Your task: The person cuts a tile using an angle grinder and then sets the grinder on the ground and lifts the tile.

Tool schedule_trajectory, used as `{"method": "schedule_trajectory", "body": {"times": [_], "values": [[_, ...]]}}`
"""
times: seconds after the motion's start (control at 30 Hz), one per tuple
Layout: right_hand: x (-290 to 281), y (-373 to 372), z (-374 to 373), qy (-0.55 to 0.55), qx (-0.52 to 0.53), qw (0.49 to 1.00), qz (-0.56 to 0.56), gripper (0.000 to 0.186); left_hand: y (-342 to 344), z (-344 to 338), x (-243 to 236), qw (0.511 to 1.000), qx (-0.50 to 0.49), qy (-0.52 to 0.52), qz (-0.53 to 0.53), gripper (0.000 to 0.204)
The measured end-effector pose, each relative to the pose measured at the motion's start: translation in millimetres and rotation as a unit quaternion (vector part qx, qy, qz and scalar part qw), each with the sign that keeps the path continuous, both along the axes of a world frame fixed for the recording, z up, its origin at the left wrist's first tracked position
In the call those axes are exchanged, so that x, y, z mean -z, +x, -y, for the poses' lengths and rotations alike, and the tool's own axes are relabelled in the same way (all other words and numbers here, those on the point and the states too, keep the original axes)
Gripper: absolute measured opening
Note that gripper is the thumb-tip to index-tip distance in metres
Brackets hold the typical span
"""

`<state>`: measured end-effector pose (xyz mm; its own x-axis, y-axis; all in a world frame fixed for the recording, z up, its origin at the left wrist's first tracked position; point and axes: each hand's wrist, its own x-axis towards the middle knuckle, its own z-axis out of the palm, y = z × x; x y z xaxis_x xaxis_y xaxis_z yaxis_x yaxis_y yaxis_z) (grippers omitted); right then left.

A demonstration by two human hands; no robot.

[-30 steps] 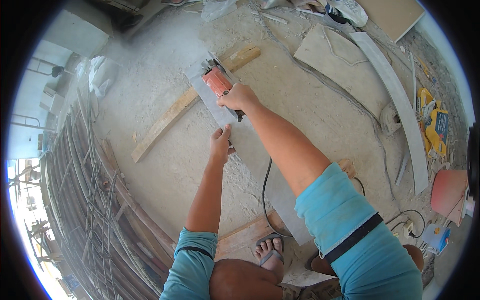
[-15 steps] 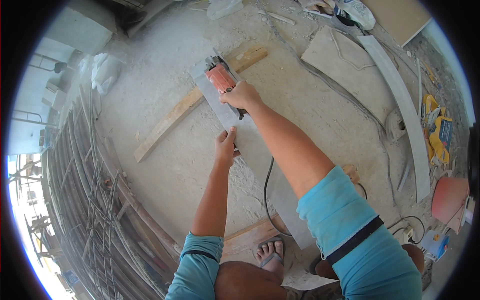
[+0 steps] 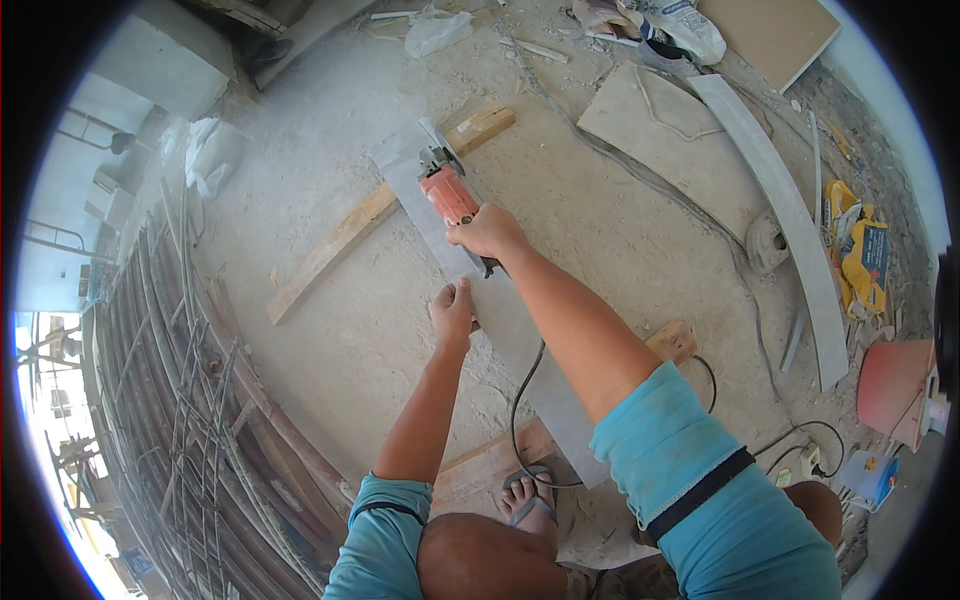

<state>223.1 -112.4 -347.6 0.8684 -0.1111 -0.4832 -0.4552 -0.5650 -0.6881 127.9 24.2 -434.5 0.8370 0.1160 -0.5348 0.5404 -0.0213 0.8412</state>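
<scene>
My right hand [image 3: 490, 235] is wrapped round the rear of a red handheld power saw [image 3: 449, 193]. Its metal base and blade end rest on a long grey board [image 3: 510, 325], near the board's far end. A pale slit runs from that end toward the saw. My left hand [image 3: 452, 312] grips the board's left edge just nearer to me than the saw, thumb on top; its other fingers are partly hidden. The board lies across a far wooden plank [image 3: 335, 240] and a near one [image 3: 675, 340]. A black cord [image 3: 515, 420] trails from the saw past my sandalled foot.
Long pipes and rods [image 3: 190, 430] are piled at left. To the right lie a curved grey strip [image 3: 790, 210], a wide grey panel [image 3: 650, 130], a yellow bag [image 3: 860, 255] and a red bucket [image 3: 893, 390]. Another cable [image 3: 690, 190] crosses the dusty floor.
The saw has moved a little toward me along the board, with my right hand on it. My left hand keeps its grip, slightly nearer. The whole view has shifted a little.
</scene>
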Motion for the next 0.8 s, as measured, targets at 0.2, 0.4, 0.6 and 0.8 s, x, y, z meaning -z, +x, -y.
{"method": "schedule_trajectory", "body": {"times": [0.2, 0.4, 0.6, 0.8], "values": [[-1, -11, -1, 0.010, -0.004, 1.000, 0.008, 0.054, 5, -12, -5, 0.998, 0.034, -0.044, -0.025, 0.030], [1, 11, -5, -0.005, -0.008, 1.000, 0.027, 0.054, 8, -11, -5, 0.996, 0.052, -0.047, -0.049, 0.031], [-1, 42, -12, -0.010, -0.019, 0.999, 0.029, 0.053, 7, -14, 1, 0.996, 0.053, -0.043, -0.054, 0.030], [0, 57, -18, -0.017, -0.009, 0.999, 0.040, 0.054, 5, -14, -1, 0.996, 0.045, -0.063, -0.050, 0.028]]}}
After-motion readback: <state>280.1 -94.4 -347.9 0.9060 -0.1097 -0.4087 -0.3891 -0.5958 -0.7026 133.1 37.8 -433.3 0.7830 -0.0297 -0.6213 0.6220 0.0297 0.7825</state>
